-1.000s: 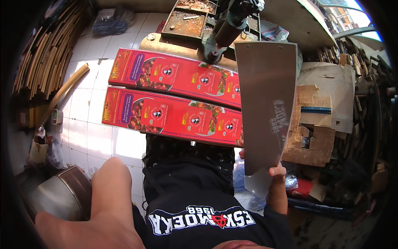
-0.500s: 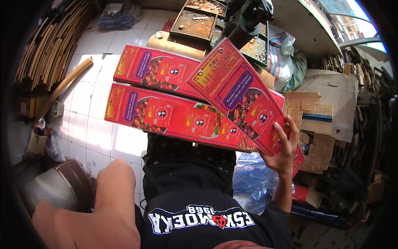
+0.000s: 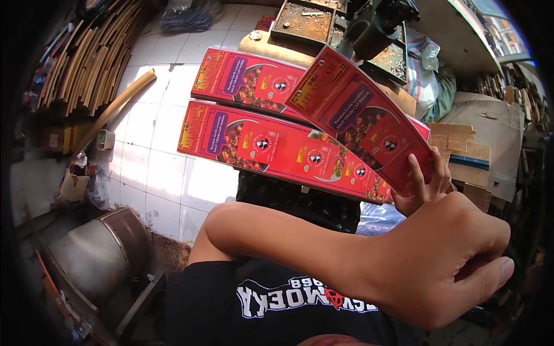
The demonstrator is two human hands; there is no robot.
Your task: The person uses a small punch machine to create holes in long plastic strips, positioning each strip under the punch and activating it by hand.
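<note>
Our right hand (image 3: 426, 183) pinches a red printed sheet (image 3: 369, 124) near its lower end, right of centre. Our left hand (image 3: 441, 259), lower right, is curled; we cannot tell whether it grips anything. We judge the sheet light, fairly stiff and slippery, best held by its edges. Upper centre, a compartmented tray (image 3: 294, 44) contains loose bits.

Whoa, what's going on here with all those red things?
A person is holding a long red printed panel at its near end with the right hand. It slants across the view over two more red panels lying side by side. The left hand is curled up near the right one, and nothing shows in it. Beyond the panels stands a dark metal machine.
</note>
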